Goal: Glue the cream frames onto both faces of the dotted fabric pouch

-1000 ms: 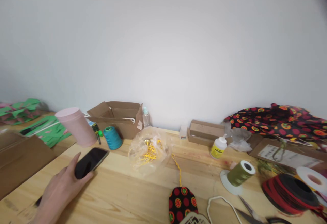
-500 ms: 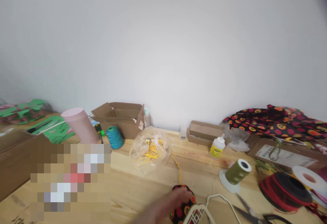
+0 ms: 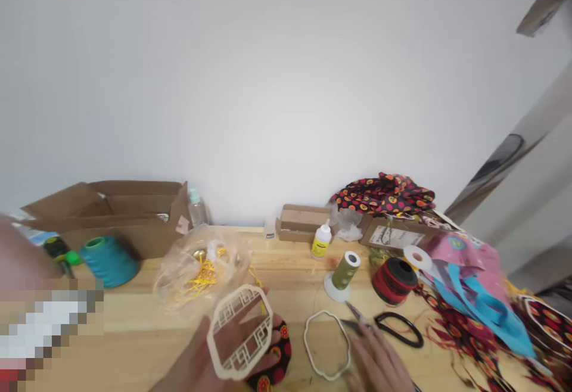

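Note:
My left hand holds a pale wooden lattice frame together with a black pouch with red and orange dots beneath it, low in the middle of the view. My right hand lies with its fingers stretched out on the wooden table, beside an empty pale frame outline and just below the black-handled scissors. A yellow cord runs from the pouch up toward a clear plastic bag of yellow cords.
On the table stand a teal thread cone, an olive thread spool, a glue bottle, a red and black ribbon roll, open cardboard boxes and patterned fabric. Pink and blue cloth lies at right.
The view has swung right. My left hand let go of the phone and picked up the lattice frame and pouch; my right hand came into view by the scissors.

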{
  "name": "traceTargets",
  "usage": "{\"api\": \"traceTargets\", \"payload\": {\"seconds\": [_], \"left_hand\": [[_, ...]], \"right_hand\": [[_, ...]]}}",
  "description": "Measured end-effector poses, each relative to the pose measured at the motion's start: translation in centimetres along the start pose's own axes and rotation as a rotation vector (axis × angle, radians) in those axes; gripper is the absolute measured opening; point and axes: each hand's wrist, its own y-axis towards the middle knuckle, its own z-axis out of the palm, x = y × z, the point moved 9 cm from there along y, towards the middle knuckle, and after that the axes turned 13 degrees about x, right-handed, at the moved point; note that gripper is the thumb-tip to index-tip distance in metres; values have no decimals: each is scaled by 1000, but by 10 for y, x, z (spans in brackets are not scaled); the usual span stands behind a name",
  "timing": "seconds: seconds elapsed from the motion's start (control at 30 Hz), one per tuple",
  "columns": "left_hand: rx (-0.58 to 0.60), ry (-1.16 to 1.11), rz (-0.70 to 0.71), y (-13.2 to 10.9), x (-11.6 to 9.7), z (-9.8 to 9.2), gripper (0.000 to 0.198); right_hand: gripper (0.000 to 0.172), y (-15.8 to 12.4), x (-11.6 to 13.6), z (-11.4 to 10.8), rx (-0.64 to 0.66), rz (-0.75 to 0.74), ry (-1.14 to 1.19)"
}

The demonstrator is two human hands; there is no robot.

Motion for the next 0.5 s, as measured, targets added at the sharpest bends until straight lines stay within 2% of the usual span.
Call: {"api": "traceTargets", "payload": {"seconds": [0.07,0.13,0.2,0.27,0.4,0.5], "left_hand": [[8,-42,21,1,-10,1,61],[7,-65,41,3,-17,-3,57],[4,-83,39,6,-19,-8,55],[4,-105,27,9,-19,-14,54],[12,-131,54,14,-22,-21,48],[38,-115,86,21,-25,-17,44]], "right_hand": [[40,-10,-20,-1,90,-141,-273],[39,-19,-40,-3,163,-207,-420],[36,-24,-52,-12,166,-234,-483],[33,-23,-56,-24,113,-233,-472],[29,0,-36,-48,-39,-174,-242],[25,35,1,-60,-143,-127,-64]]}}
